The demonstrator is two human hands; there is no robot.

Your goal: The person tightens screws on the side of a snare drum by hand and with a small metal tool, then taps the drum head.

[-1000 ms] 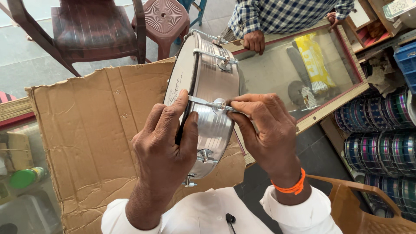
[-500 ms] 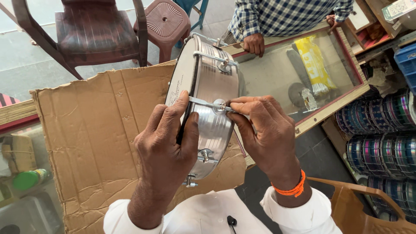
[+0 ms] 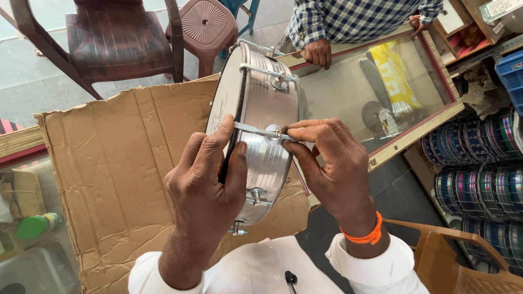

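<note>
At the far left a green-capped bottle (image 3: 34,226) lies below a glass surface, and a big sheet of brown cardboard (image 3: 120,179) covers most of the counter beside it. Behind the cardboard stand a dark brown plastic chair (image 3: 117,41) and a reddish plastic stool (image 3: 204,27). The left hand (image 3: 204,185) grips the rim of a shiny metal drum (image 3: 261,120) held on edge over the cardboard, its fingers pressed together along the drumhead side and the thumb hooked over the rim by a tension rod (image 3: 256,130). The right hand (image 3: 327,169), with an orange band (image 3: 365,237) at the wrist, sits just right of the drum; its thumb and forefinger pinch the nut end of that rod against the shell, the other fingers curled in. Beyond the drum, another person in a checked shirt (image 3: 354,19) rests a hand (image 3: 318,53) on a glass display case (image 3: 348,92). At the far right, stacked bangles (image 3: 479,179) fill the shelves
</note>
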